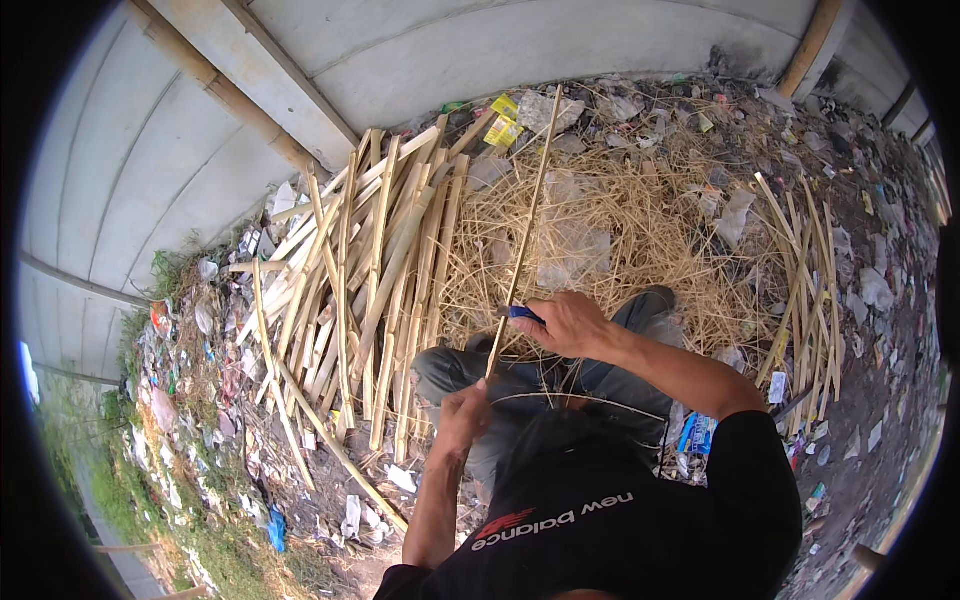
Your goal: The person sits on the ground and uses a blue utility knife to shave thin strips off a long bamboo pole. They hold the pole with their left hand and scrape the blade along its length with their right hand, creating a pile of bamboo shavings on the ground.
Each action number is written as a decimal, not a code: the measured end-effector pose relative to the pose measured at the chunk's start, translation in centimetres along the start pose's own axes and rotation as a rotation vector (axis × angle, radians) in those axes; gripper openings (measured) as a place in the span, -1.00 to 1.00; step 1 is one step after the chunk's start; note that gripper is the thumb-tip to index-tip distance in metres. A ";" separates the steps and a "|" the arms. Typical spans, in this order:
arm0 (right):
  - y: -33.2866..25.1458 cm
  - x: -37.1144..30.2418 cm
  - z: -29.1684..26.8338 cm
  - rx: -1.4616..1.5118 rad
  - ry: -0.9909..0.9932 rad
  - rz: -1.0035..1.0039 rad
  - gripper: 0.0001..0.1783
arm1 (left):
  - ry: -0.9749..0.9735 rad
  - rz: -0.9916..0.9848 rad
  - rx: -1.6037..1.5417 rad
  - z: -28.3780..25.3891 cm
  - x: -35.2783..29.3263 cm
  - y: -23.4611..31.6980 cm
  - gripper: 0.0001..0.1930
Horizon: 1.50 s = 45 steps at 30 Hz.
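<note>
A long, thin bamboo strip (533, 205) slants up and away from my lap toward the wall. My left hand (464, 414) is closed around its near end. Farther up the strip, my right hand (570, 325) grips a small tool with a blue handle (525, 314), probably a knife, pressed against the strip. The blade is too small to make out. Beneath the strip are my crossed legs (447, 374) in dark trousers. A thin curved shaving (600, 402) lies across my lap.
To the left, a large pile of split bamboo slats (385, 250) leans toward the pale panel wall (560, 50). Dry shavings (650, 220) cover the ground ahead. Several thin strips (805, 290) lie at the right. Litter and plastic scraps (870, 285) are scattered around.
</note>
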State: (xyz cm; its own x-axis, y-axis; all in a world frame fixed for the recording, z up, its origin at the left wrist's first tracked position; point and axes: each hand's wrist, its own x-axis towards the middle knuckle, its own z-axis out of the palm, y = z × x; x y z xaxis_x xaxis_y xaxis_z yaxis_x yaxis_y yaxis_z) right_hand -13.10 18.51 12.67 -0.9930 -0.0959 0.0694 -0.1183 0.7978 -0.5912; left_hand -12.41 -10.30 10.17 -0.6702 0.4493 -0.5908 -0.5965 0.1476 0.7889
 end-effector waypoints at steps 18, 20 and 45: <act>3.2 -0.2 -1.7 0.092 0.182 0.187 -0.50 | -0.053 0.060 0.027 -1.6 -1.6 1.4 -0.48; 2.6 -1.3 -0.5 0.112 0.242 0.101 -0.50 | -0.048 0.049 -0.034 -1.4 -1.0 1.9 -0.38; 17.0 4.9 -10.8 0.142 0.470 0.516 -0.28 | -0.010 -0.001 0.235 -4.4 -4.7 -0.7 -0.62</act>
State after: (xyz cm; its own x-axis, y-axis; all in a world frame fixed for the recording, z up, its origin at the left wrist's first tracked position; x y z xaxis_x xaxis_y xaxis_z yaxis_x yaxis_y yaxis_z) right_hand -19.98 38.04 11.62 -0.8215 0.5655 0.0724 0.3369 0.5840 -0.7385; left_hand -10.80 -16.37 11.68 -0.6643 0.4579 -0.5908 -0.4769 0.3489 0.8067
